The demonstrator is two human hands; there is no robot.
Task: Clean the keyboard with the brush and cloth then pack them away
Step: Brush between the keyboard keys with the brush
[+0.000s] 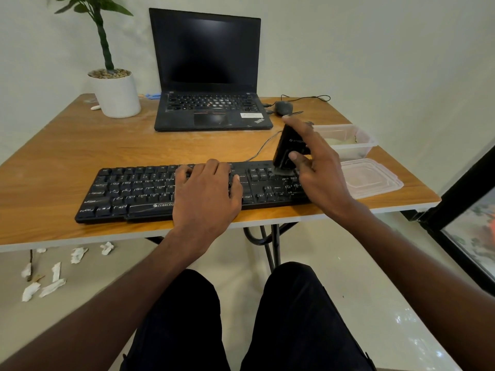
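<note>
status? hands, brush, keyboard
Right hand grips brush, bristles on keyboard right end. Left hand flat on keys. Container and lid beside, not obstructing.

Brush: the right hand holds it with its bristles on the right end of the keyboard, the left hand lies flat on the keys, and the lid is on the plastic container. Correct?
Not quite. In the head view the lid lies on the table beside the open plastic container. The right hand does hold the brush on the keyboard, left hand flat.

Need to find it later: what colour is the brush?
Black brush, clearest in the head view.
</note>
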